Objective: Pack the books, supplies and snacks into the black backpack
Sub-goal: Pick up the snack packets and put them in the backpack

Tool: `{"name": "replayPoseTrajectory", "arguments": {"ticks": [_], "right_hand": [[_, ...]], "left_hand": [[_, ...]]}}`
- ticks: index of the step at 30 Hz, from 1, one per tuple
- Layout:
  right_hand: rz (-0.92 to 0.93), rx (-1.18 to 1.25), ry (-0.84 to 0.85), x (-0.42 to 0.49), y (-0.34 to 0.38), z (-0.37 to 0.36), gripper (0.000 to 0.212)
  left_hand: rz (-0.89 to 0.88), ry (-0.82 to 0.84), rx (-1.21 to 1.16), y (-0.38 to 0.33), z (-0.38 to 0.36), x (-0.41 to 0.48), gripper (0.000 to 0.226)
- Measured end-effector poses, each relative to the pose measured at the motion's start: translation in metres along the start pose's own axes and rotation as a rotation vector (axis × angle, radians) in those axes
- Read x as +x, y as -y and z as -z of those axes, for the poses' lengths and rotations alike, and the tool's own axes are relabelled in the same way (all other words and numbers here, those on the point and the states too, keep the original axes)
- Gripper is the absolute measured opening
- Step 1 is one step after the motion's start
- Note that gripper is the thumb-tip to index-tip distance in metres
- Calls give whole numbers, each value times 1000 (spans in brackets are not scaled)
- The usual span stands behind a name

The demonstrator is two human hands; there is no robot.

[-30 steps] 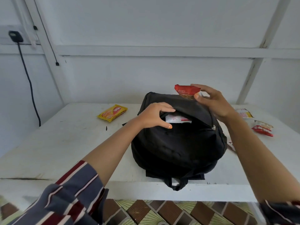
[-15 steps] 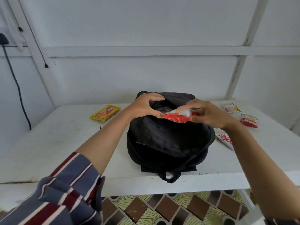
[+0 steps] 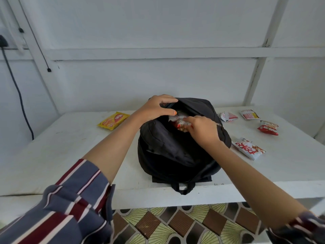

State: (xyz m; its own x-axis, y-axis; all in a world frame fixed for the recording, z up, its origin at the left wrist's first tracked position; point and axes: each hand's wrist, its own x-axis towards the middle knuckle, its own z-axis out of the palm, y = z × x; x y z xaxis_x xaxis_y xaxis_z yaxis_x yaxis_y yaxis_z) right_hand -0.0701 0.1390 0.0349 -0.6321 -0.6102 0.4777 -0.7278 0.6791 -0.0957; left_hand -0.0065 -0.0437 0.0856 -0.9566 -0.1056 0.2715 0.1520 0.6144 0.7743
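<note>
The black backpack (image 3: 175,152) lies on the white table (image 3: 70,147) with its top pocket open. My left hand (image 3: 156,108) grips the upper edge of the opening and holds it apart. My right hand (image 3: 202,131) holds a red snack packet (image 3: 182,124) partly inside the opening, beside a white packet (image 3: 173,118) inside the bag. A yellow snack packet (image 3: 114,120) lies on the table left of the bag. Several red-and-white snack packets lie to the right, the nearest (image 3: 248,148) close to the bag.
More packets sit at the back right: (image 3: 228,116), (image 3: 249,114) and a red one (image 3: 268,128). A white wall runs behind the table. A black cable (image 3: 17,88) hangs at the left. The table's front edge is near me, patterned floor below.
My right hand has brought the red snack packet from above the bag's back down into the open pocket. My left hand has kept hold of the opening's edge.
</note>
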Motion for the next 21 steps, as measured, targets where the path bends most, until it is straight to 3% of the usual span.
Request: {"name": "replayPoseTrajectory", "arguments": {"ticks": [4, 8, 13, 16, 21], "right_hand": [[38, -52, 106, 5, 8, -3, 46], [79, 52, 35, -8, 12, 7, 47], [187, 106, 425, -19, 17, 8, 62], [198, 153, 474, -12, 11, 4, 62], [113, 495, 533, 8, -5, 1, 62]], "left_hand": [[1, 0, -23, -1, 2, 1, 45], [-4, 12, -15, 0, 4, 2, 45], [-13, 26, 2, 1, 5, 4, 44], [-10, 35, 2, 1, 6, 3, 45], [-13, 33, -3, 0, 6, 4, 42]]}}
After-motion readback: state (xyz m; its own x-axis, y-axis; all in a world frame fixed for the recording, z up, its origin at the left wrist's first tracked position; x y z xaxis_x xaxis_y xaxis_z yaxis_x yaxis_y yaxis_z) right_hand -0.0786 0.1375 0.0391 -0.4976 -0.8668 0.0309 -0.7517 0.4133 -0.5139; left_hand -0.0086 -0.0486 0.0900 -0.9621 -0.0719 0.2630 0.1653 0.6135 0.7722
